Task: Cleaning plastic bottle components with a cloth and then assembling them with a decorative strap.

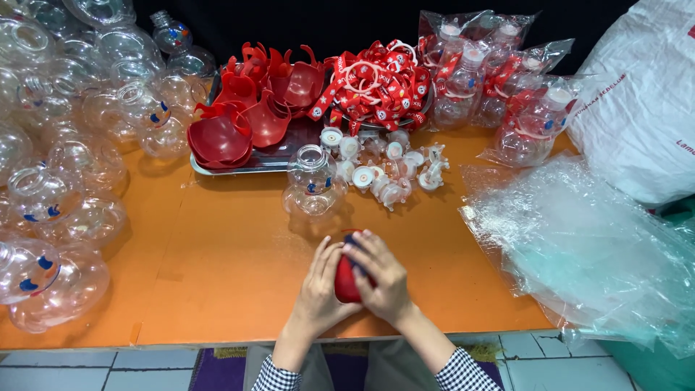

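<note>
- Red plastic piece (346,279) sits low in the head view, just above the near table edge, clamped between both hands; a dark bit of it shows at the top, by the fingertips.
- Left hand (318,286) cups the piece from its left side, fingers curled upward around it.
- Right hand (382,279) presses on the piece from the right and over the top, its fingers spread across it; the two hands meet around the piece.
- Checked sleeves (460,371) cover both forearms at the bottom edge.
- Orange table (217,268) carries everything, bare around the hands.
- Just beyond the hands stands one clear bottle (313,181), upright, open-mouthed, with a small blue and red print on its front.
- Beside that bottle, to the right, lies a loose cluster of small white caps (387,170).
- To the right, a heap of clear plastic bags (579,246) spills over the table's right edge.
- On the left, many clear round bottles (65,188) are piled on their sides, from the near corner to the far one.
- Further back, a metal tray (271,161) holds stacked red plastic shells (253,108), some nested in each other.
- Next to the shells, a mound of red and white straps (380,83) rests in a pile.
- At the far right, finished bottles in clear bags (507,87) lean together, with a big white sack (637,101) just past them.
</note>
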